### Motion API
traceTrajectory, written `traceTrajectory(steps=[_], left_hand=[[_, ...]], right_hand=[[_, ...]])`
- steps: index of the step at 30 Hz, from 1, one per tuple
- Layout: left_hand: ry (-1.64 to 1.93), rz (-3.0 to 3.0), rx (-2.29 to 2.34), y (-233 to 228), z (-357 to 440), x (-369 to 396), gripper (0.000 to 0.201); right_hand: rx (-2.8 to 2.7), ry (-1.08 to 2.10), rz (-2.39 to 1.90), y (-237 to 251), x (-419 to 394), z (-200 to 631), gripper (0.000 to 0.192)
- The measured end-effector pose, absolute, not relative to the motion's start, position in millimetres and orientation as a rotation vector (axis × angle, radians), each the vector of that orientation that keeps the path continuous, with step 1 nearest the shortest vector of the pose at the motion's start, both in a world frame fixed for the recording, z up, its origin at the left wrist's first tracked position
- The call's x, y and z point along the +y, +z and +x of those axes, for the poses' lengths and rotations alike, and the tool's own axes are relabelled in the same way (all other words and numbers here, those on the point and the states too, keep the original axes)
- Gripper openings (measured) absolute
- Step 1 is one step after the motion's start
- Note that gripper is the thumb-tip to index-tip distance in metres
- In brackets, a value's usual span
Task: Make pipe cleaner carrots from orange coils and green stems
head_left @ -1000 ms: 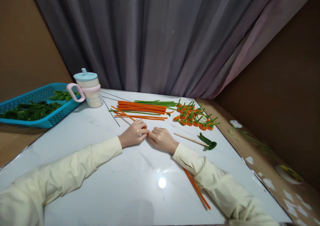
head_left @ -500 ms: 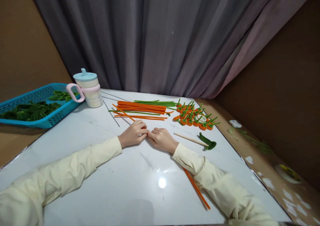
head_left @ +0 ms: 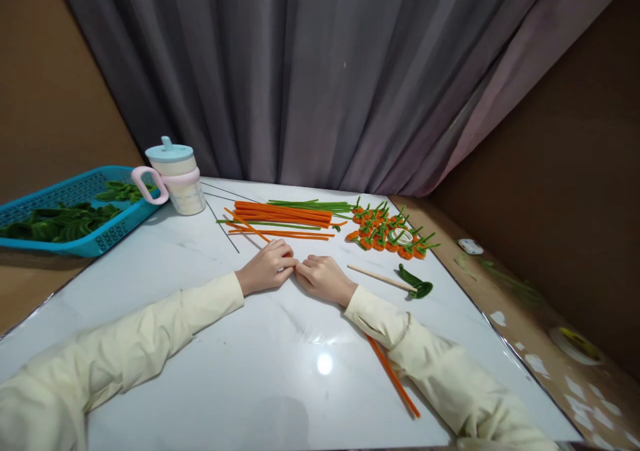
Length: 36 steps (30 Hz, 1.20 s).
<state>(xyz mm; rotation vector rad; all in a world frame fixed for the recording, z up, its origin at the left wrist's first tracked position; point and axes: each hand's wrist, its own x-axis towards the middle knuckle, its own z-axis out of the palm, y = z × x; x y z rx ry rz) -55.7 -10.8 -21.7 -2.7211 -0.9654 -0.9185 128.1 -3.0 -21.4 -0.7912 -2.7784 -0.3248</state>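
Both hands lie on the table (head_left: 200,344), left hand (head_left: 265,266) and right hand (head_left: 324,278) with curled fingers touching; orange stems (head_left: 283,212) lie beyond the fingers.

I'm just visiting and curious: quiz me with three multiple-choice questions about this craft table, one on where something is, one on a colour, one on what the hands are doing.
1. Where is the lidded cup?
A. Beside the blue tray
B. Next to the wooden stick
C. Under the right sleeve

2. What colour is the long stem lying partly under the right sleeve?
A. Green
B. Orange
C. White

3. How are the hands placed?
A. Raised in the air
B. Far apart
C. Resting on the table, fingertips meeting

Answers:
1. A, the cup stands at the tray's near corner.
2. B, an orange stem shows under the forearm.
3. C, left hand and right hand lie together on the tabletop.
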Motion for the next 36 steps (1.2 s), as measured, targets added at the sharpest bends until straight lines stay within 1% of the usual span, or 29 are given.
traceTrajectory(steps=[9,16,22,36], left_hand=[[-0.938,-2.627,-1.067,-23.4,-56.5,-8.9,0.023],[-0.92,-2.627,-1.077,-23.9,-56.9,-8.7,0.024],[-0.916,-2.614,-1.086,-24.7,-56.5,-9.0,0.024],[-0.901,-2.555,-1.158,-26.4,-55.7,-11.1,0.023]], right_hand=[[-2.742,-0.294,-0.939,-19.4,-5.1,127.4,0.016],[-2.709,-0.276,-1.037,-18.0,-6.8,126.1,0.015],[-2.712,-0.28,-1.017,-16.6,-6.9,125.2,0.021],[-2.737,-0.334,-0.942,-20.4,-4.9,127.3,0.019]])
